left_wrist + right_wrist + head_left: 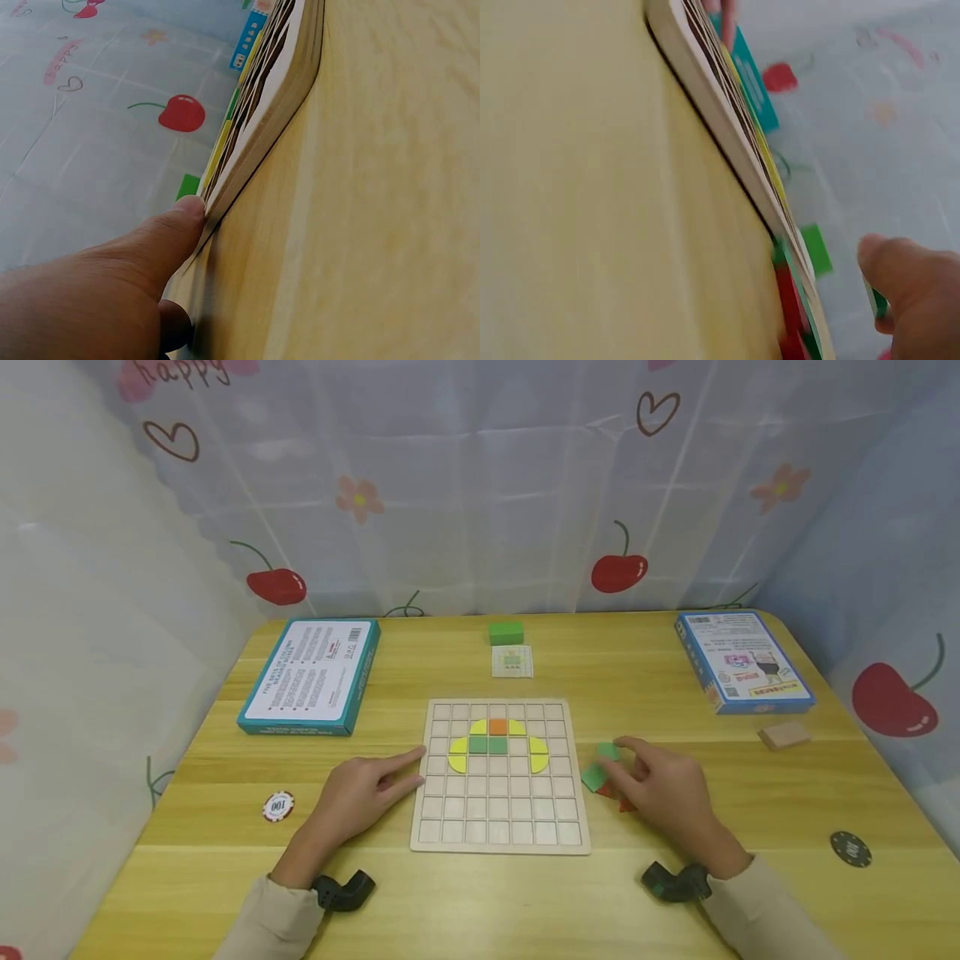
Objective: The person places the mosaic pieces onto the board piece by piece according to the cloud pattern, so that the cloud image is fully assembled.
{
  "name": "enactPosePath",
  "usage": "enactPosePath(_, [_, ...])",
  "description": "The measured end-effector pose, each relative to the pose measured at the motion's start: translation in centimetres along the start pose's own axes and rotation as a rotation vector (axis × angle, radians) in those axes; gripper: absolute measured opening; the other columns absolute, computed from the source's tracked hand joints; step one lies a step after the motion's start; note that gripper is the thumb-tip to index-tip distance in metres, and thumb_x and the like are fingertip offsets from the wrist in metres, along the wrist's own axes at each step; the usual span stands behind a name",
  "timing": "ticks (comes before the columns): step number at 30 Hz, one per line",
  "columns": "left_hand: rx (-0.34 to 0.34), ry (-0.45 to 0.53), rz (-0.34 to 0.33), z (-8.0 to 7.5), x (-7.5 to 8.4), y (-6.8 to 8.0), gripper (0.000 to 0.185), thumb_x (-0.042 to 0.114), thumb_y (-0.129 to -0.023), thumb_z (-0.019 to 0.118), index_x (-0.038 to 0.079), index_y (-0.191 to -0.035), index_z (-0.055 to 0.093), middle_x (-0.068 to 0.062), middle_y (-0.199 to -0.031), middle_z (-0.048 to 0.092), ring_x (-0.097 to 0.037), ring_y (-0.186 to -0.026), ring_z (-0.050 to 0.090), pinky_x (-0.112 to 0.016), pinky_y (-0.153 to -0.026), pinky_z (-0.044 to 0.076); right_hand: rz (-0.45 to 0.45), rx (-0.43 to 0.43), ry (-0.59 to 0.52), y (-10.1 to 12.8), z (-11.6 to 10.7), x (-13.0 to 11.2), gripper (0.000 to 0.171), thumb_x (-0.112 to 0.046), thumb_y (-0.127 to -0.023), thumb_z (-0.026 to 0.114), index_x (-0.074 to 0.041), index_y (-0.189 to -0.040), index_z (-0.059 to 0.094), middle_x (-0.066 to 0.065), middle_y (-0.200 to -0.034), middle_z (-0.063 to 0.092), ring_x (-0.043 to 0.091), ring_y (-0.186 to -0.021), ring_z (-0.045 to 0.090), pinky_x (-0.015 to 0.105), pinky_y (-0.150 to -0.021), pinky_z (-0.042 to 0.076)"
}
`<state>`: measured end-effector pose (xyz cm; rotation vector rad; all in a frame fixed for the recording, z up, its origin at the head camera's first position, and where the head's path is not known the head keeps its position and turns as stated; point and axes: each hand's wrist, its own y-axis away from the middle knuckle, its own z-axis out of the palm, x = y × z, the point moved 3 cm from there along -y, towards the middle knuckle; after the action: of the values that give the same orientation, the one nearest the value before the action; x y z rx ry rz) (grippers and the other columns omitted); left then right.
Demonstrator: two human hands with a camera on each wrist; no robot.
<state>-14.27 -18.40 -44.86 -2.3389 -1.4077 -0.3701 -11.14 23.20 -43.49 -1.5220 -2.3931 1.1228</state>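
Right hand (663,789) pinches a green tile (608,751) just right of the grid board (498,843); left hand (360,793), fingers straight, touches the board's left edge.

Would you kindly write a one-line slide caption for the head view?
Left hand touches the grid board edge while the right hand picks at green pieces beside it.

Wooden grid board (500,839) centred on table (480,902); yellow, green, orange tiles (497,745) set in upper rows. Left hand (358,795) flat on table, index fingertip touching board's left edge. Right hand (663,785) just right of board, fingers pinching green piece (607,750) among loose green and red pieces (600,781)
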Motion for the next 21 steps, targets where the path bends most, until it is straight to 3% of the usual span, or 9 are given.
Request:
enactPosePath(6, [0.007, 0.005, 0.005, 0.0, 0.1, 0.0, 0.046, 0.055, -0.096, 0.066, 0.038, -0.139, 0.065, 0.017, -0.051, 0.034, -0.001, -0.049, 0.027, -0.026, -0.051, 0.027, -0.029, 0.019, -0.072, -0.7, 2.5, -3.1, 0.035, -0.027, -0.077, 0.089, -0.005, -0.102, 0.077, -0.016, -0.055, 0.036, -0.004, -0.047, 0.026, 0.018, -0.041, 0.024])
enactPosePath(13, [0.007, 0.000, 0.006, -0.1, 0.0, 0.1, 0.046, 0.054, -0.096, 0.067, 0.037, -0.139, 0.065, 0.017, -0.052, 0.034, -0.002, -0.049, 0.026, -0.026, -0.051, 0.027, 0.036, -0.075, -0.082, -2.6, 5.7, -6.0, 0.036, -0.034, -0.083, 0.085, -0.007, -0.104, 0.076, -0.015, -0.056, 0.041, 0.000, -0.046, 0.032, 0.021, -0.042, 0.026])
enactPosePath(21, [0.006, 0.003, 0.007, 0.1, -0.1, 0.0, 0.047, 0.055, -0.097, 0.065, 0.037, -0.140, 0.064, 0.016, -0.051, 0.033, -0.001, -0.050, 0.025, -0.026, -0.051, 0.027, 0.128, -0.177, -0.071, -4.3, 8.0, -7.0, 0.040, -0.041, -0.089, 0.080, -0.007, -0.108, 0.075, -0.014, -0.053, 0.042, 0.003, -0.044, 0.035, 0.025, -0.042, 0.030])
